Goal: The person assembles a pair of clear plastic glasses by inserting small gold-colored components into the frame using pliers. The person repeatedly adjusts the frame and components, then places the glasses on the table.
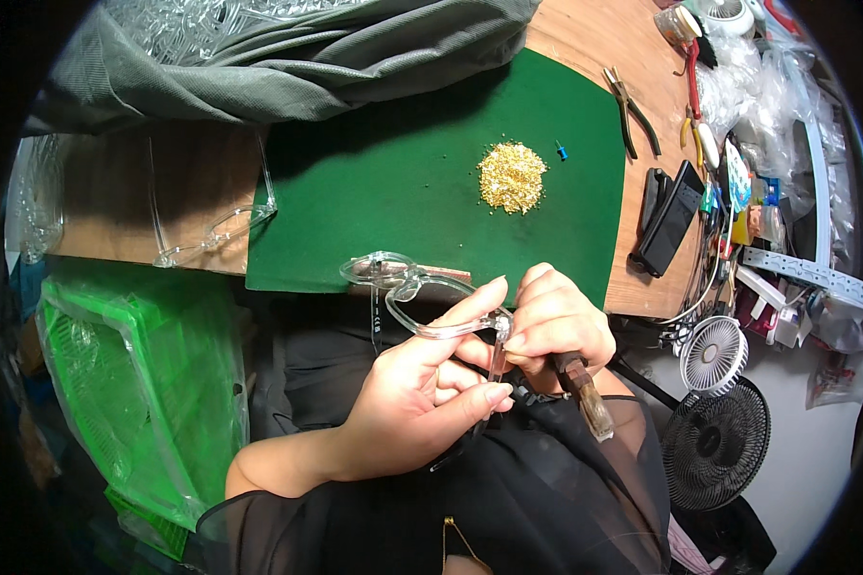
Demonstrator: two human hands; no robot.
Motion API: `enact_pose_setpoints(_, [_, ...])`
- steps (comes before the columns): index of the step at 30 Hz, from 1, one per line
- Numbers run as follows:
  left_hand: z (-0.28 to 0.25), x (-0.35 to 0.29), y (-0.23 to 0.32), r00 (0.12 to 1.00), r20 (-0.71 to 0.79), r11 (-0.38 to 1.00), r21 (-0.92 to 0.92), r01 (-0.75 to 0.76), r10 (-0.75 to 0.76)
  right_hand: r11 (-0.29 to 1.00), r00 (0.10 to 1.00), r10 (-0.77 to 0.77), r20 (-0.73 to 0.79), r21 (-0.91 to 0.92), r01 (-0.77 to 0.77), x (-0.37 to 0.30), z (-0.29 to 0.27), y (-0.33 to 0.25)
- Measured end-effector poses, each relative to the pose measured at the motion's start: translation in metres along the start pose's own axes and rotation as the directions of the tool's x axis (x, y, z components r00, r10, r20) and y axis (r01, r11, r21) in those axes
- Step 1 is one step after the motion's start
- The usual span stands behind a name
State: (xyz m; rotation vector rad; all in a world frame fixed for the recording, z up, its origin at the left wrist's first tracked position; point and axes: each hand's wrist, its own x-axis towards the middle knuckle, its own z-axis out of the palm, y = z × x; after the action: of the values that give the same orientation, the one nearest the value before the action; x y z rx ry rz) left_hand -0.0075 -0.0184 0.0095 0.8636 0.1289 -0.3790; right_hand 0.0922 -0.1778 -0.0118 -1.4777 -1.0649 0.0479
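Observation:
A clear plastic eyeglass frame [441, 331] is in my left hand [422, 393], gripped by thumb and fingers near one hinge, with its lenses' side pointing away over the mat's edge. My right hand [561, 326] is closed at that same hinge corner. Out of its fist sticks a tool with a worn brown handle [585, 398]; its working end is hidden by my fingers. Beyond my hands a pile of tiny gold-coloured metal pieces [512, 178] lies on the green mat [374, 192]. Another clear eyeglass frame [230, 228] rests at the mat's left edge, temples pointing away.
A grey cloth [307, 81] holding many clear frames spans the far left. Pliers [628, 110], a black phone [671, 218] and a small blue piece [562, 151] lie right. A green crate [144, 374] stands lower left; white [714, 355] and black fans [717, 446] stand lower right.

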Motion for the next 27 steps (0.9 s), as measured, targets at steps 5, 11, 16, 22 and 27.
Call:
enact_pose_setpoints(5, [0.0016, 0.0005, 0.0018, 0.999, -0.004, 0.999, -0.025, 0.033, -0.034, 0.999, 0.999, 0.024, -0.023, 0.027, -0.023, -0.0043, 0.0004, -0.0016])
enact_pose_setpoints(11, [0.0006, 0.0004, 0.0022, 0.999, 0.025, 0.999, 0.002, 0.04, -0.04, 0.998, 0.999, 0.036, -0.035, 0.052, -0.034, -0.0031, 0.0017, -0.0017])
enact_pose_setpoints(16, [-0.0006, 0.0008, -0.001, 0.999, 0.042, 0.999, 0.048, -0.008, 0.006, 0.997, 0.998, 0.057, -0.004, 0.058, -0.057, -0.0012, -0.0012, -0.0041])
enact_pose_setpoints(22, [-0.0032, 0.0009, -0.0057, 0.994, 0.086, 0.995, 0.065, -0.075, 0.07, 0.995, 0.998, 0.046, -0.039, 0.092, -0.043, -0.0053, 0.0013, -0.0009])
enact_pose_setpoints(27, [-0.0015, 0.0001, -0.0056, 0.997, 0.058, 0.995, 0.083, -0.047, 0.042, 0.991, 0.997, 0.071, 0.036, 0.115, -0.074, -0.005, -0.0041, -0.0008])
